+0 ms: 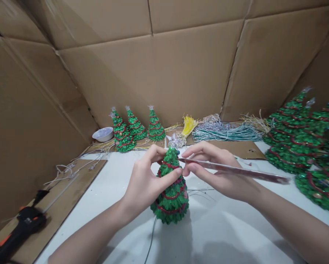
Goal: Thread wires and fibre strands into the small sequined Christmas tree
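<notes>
A small green Christmas tree wound with red garland stands upright on the white table in front of me. My left hand is closed round its upper part, thumb and fingers pinching near the tip. My right hand pinches a long thin reddish stick whose near end touches the tree's top; the stick runs off to the right.
Three finished small trees and a white bowl stand at the back left. Bundles of yellow, white and green wires lie at the back. Several lying trees fill the right. A black glue gun rests at left. Cardboard walls surround.
</notes>
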### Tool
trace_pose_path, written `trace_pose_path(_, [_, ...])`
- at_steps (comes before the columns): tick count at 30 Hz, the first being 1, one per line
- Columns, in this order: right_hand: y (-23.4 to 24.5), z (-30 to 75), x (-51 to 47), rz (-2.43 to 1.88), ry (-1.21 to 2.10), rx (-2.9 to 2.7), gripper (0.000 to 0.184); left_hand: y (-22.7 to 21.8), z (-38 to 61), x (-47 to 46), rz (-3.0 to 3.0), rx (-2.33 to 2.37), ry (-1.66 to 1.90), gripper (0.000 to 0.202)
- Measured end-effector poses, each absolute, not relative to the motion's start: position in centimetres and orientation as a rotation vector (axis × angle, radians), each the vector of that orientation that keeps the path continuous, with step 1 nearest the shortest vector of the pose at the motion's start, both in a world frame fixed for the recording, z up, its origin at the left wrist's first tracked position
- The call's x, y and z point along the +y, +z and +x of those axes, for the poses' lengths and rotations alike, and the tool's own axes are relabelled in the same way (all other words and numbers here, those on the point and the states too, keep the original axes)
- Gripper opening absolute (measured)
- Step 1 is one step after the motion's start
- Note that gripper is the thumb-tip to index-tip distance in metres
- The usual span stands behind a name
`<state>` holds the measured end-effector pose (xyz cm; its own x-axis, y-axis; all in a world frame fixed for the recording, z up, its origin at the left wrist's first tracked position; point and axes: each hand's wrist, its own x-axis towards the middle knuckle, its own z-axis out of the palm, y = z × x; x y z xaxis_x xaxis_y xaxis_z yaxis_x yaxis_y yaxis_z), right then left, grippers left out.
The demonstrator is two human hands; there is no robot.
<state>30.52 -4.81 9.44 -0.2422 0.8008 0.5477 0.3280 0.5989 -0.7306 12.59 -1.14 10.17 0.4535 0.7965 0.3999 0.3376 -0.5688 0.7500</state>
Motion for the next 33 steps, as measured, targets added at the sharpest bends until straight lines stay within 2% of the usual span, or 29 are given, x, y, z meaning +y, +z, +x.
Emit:
trace_pose_path(7, [9.2,30.5,-4.6,-0.906,0.302,-1.94,0.004,10.0,12.8,-0.9,2.175,0.933,1.047,0.019])
trace_pose_path(13, [8.4,29.8,-4.2,-0.738,-0.069,-2.044,0.014,9.4,12.9,-0.6,2.18,0.99,1.09,0.019])
trace_pose_path(23, [8.3,30.4,-3.7,-0.716,-0.164,-2.164,0.013,8.1,13.4,-0.2,2.217,1.045,1.148,0.019])
trace_pose_path(29, [8.3,29.7,-4.0,-0.739,-0.378,-2.165,0.019,7.4,13.5,0.1,2.247,1.04,1.257,0.017])
trace_pose_path(33, [8.0,29.6,-3.9,-0.873,-0.236,-2.201,0.017,6.5,13.7,0.4,2.285,1.113,1.339,0.02])
